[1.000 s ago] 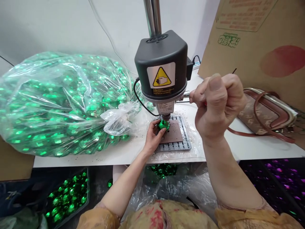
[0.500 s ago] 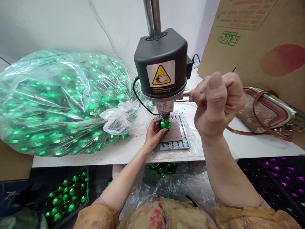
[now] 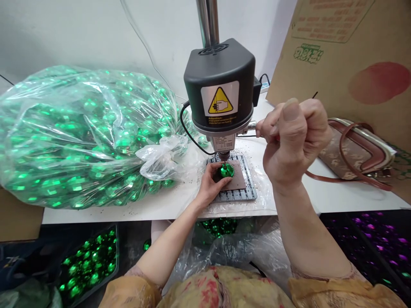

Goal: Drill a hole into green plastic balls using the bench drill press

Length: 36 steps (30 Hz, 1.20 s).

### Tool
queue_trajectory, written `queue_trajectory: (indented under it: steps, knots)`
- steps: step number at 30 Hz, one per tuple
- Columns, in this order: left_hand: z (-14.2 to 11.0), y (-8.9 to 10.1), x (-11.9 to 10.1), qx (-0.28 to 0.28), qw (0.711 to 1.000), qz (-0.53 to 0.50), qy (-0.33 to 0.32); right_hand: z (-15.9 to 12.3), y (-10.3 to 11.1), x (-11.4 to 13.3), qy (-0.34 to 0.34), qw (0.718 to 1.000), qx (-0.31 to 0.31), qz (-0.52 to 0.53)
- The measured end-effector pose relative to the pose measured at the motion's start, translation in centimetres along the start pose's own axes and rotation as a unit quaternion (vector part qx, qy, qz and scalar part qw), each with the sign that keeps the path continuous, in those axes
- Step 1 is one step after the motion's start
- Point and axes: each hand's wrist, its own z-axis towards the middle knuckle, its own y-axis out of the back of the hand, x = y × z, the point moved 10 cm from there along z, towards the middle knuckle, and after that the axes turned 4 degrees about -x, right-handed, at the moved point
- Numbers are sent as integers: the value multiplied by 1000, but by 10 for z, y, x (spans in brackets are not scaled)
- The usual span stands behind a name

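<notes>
Under the drill press my left hand grips a shiny green faceted ball between thumb and fingers. The ball rests on a brown board that lies on the slotted metal base. Right above the ball is the drill's chuck; whether the bit touches the ball is too small to tell. My right hand is closed in a fist around the drill press lever, of which only a short metal part shows.
A big clear bag of green balls fills the table's left side. To the right are a handbag and a cardboard box. Below the edge stand a bin of green balls and purple balls. Dark shavings litter the table.
My left hand and the green ball have shifted slightly right and down, and the ball's top now shows more. My right hand stays at the lever. The view has moved slightly.
</notes>
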Motion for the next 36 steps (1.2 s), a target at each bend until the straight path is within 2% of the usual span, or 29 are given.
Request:
queue_trajectory:
  steps: [4, 18, 25, 36]
  knots:
    - [0, -1, 2, 2, 1000, 3, 8, -4, 0, 3, 26, 999, -5, 32]
    - [-1, -2, 0, 7, 1000, 3, 7, -24, 14, 4, 107, 993, -36, 18]
    - [-1, -3, -2, 3, 1000, 6, 7, -32, 14, 5, 142, 989, -3, 33]
    - [-1, -1, 0, 4, 1000, -2, -1, -41, 20, 3, 174, 983, -5, 63]
